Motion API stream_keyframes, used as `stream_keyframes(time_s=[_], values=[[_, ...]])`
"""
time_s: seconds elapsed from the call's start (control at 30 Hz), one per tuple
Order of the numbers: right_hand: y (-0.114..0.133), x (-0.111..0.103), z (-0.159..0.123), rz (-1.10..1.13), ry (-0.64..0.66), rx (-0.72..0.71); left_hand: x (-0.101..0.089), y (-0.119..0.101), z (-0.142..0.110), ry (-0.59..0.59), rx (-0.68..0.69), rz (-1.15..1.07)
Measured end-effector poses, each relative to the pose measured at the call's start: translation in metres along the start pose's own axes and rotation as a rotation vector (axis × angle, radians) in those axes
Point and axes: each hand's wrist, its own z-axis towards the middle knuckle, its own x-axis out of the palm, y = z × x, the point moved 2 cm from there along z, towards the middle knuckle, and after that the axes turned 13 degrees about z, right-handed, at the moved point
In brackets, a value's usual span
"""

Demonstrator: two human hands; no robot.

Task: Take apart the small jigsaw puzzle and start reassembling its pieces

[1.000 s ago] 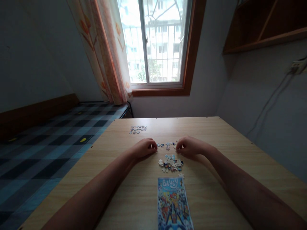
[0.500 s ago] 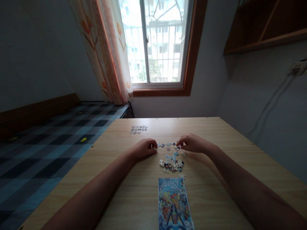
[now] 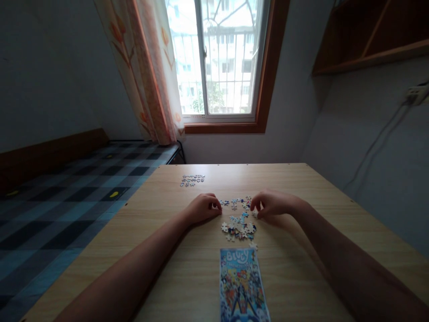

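My left hand [image 3: 205, 208] rests on the table left of the puzzle pieces, its fingers curled and thumb near the fingertips; whatever they may pinch is hidden. My right hand [image 3: 270, 203] is over the right side of the pieces, thumb and fingers apart around a pale puzzle piece [image 3: 255, 214] lying face down. Between the hands runs a loose row of puzzle pieces [image 3: 233, 203], some blue and some multicoloured. Nearer to me lies a heap of jigsaw pieces [image 3: 239, 231], several showing their pale backs.
A colourful Bluey picture sheet [image 3: 244, 286] lies at the front of the wooden table [image 3: 174, 286]. Several puzzle pieces [image 3: 192, 180] form rows at the far left. A bed with a checked cover [image 3: 80, 197] stands left, and a wall shelf [image 3: 372, 58] hangs at right.
My right hand has moved slightly toward me, from the upper right pieces to the pale piece, its fingers spreading. My left hand has barely moved. The view has shifted slightly.
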Motion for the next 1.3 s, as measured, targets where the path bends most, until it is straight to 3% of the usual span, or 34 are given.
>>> stream_keyframes(time_s=[0.27,0.47,0.63,0.77,0.97,1.1,1.3], values=[[0.004,0.005,0.0,0.0,-0.025,-0.007,-0.002,0.005,0.001,-0.057,-0.021,-0.059],[-0.002,-0.006,-0.008,0.225,0.049,0.007,-0.001,0.009,0.002,-0.08,-0.054,-0.101],[-0.025,-0.017,-0.005,0.346,-0.171,0.018,-0.002,0.006,0.002,-0.07,-0.055,-0.043],[-0.026,-0.013,0.002,0.401,-0.268,-0.024,-0.001,0.004,0.003,-0.044,-0.026,0.011],[-0.009,0.003,0.016,0.568,-0.354,-0.098,0.0,0.003,-0.002,-0.21,0.0,0.181],[-0.001,0.012,0.023,0.773,-0.432,-0.138,-0.004,-0.002,-0.005,-0.334,0.101,0.296],[0.016,0.03,0.029,0.888,-0.435,-0.145,-0.007,-0.016,-0.004,-0.433,0.152,0.255]])
